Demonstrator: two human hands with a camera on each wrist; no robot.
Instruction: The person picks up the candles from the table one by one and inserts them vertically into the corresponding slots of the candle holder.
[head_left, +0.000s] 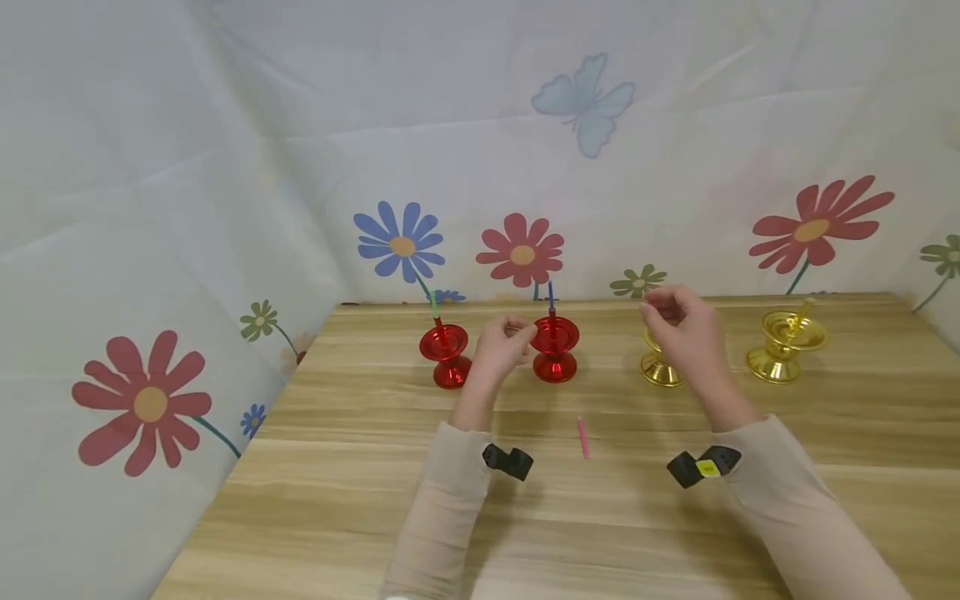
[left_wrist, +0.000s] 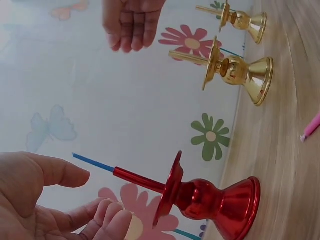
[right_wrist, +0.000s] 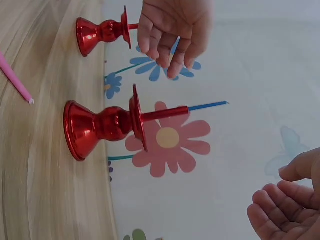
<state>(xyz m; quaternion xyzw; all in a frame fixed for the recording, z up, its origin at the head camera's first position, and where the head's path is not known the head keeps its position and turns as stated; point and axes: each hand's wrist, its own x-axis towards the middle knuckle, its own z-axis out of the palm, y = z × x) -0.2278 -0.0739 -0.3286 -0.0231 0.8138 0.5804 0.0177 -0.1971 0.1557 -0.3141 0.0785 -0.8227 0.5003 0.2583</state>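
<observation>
My left hand (head_left: 504,346) is up beside the blue candle (head_left: 551,296), which stands in the right red candle holder (head_left: 555,367). In the left wrist view its thumb and loosely bent fingers are apart, with nothing between them. My right hand (head_left: 688,333) is raised in front of a gold candle holder (head_left: 662,370), partly hiding it. Seen from the right wrist, the fingers of that hand (right_wrist: 292,205) are loosely curled and hold nothing. A pink candle (head_left: 582,438) lies on the table between the forearms.
At the left, another red candle holder (head_left: 452,372) carries a green candle (head_left: 434,305). A second gold candle holder (head_left: 774,365) with a yellow candle (head_left: 804,308) is at the right. Behind the wooden table (head_left: 337,500) hangs a flower-printed cloth (head_left: 450,108).
</observation>
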